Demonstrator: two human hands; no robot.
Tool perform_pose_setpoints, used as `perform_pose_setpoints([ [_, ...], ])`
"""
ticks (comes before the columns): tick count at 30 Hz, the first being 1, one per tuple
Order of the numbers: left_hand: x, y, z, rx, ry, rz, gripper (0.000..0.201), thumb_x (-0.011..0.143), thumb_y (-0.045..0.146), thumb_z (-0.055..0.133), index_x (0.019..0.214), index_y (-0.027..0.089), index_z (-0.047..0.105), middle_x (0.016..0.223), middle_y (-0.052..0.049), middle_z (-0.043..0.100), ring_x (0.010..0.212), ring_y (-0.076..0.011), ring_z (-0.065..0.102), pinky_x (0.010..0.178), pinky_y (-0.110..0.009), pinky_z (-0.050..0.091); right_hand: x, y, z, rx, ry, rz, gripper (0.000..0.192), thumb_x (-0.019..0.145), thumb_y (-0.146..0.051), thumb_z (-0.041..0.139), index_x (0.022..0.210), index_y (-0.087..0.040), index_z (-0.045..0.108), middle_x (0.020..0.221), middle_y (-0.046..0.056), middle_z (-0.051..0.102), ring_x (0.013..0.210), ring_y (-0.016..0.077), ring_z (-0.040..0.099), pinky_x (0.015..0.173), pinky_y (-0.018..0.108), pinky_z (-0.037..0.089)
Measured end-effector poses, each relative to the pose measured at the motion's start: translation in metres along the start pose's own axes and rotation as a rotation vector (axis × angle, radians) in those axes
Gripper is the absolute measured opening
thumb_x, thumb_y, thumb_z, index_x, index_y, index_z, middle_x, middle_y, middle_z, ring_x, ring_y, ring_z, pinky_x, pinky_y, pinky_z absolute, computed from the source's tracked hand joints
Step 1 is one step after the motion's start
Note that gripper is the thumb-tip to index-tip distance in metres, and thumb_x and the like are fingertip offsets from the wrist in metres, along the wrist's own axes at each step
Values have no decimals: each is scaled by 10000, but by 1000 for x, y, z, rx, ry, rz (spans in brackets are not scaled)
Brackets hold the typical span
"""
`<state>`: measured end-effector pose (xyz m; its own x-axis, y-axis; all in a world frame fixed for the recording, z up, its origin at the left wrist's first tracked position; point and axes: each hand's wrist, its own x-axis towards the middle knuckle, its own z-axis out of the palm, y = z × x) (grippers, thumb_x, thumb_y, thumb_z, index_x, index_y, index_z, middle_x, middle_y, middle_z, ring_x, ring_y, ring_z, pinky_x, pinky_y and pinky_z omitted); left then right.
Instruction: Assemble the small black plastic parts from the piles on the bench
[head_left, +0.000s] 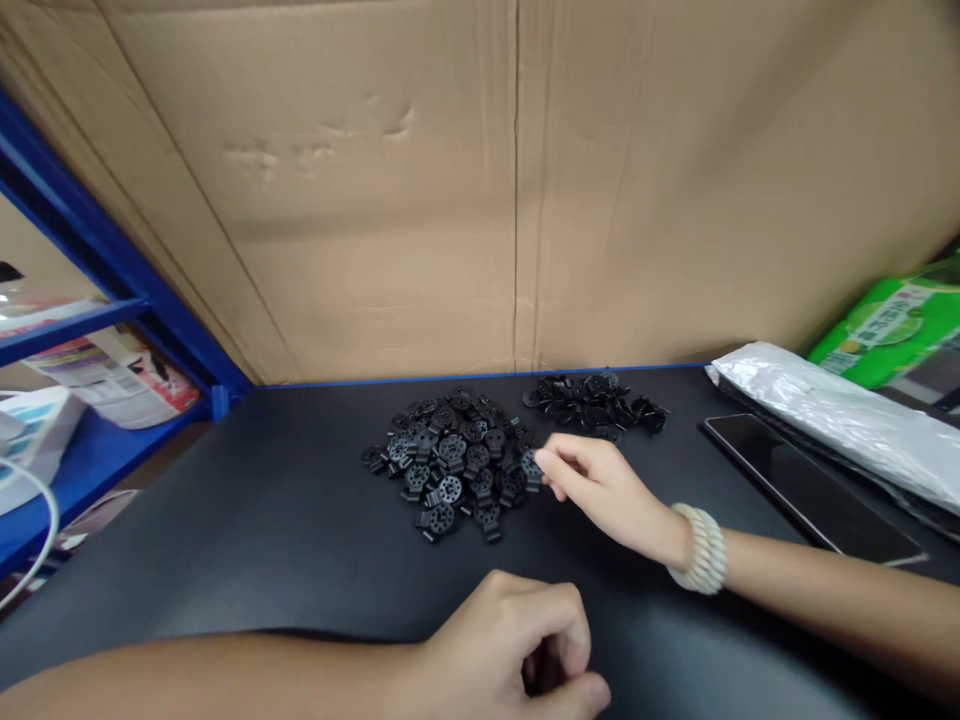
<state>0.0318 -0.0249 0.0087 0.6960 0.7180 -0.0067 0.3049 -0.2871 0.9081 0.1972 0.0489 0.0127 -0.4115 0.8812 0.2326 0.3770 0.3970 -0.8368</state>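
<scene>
Two heaps of small black plastic parts lie on the black table (247,540), and the larger pile (454,465) of perforated round discs serves as the landmark. Just at its right edge, the right hand (600,490) has thumb and forefinger pinched together on one disc (531,466), which sits at the pile's rim, directly left of those fingertips. Round as it is, the disc shows no long axis. Nearer the viewer than the pile and well apart from it, the left hand (517,650) is curled shut; something dark seems tucked in it, but what I cannot tell. Behind and right of the pile lies a smaller heap (596,402). Farther right rest a dark tablet (802,490) and a silvery bag (840,420)
</scene>
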Motion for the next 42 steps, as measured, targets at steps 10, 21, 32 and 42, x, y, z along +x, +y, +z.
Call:
perform_pose_setpoints([
  [10,2,-4,-3,-58,42,-21,96,787,158,566,723,180,498,598,20,547,543,-105,517,549,-195,423,5,-7,-31,-143,58,-36,411,992,-409,363,708,-180,553,592,-27,502,560,122,481,560,241,353],
  [21,9,-6,-7,-122,82,-32,60,802,110,523,793,161,553,631,-11,626,585,-121,595,544,-195,444,-18,62,-106,-493,463,42,259,924,-371,463,794,-185,588,642,21,596,561,162,540,535,269,401],
  [32,9,-5,-7,-80,69,-38,93,797,85,517,773,163,561,636,-12,639,564,-112,567,534,-193,429,-6,60,-83,-573,321,-96,273,853,-229,522,1098,-167,625,776,30,587,646,176,540,650,306,445],
  [42,10,-9,-6,-275,143,-75,57,843,162,569,899,175,561,762,-22,615,640,-120,570,552,-209,480,-24,32,-72,-310,440,-38,177,894,-248,509,914,-163,663,778,41,654,587,143,593,547,259,481],
])
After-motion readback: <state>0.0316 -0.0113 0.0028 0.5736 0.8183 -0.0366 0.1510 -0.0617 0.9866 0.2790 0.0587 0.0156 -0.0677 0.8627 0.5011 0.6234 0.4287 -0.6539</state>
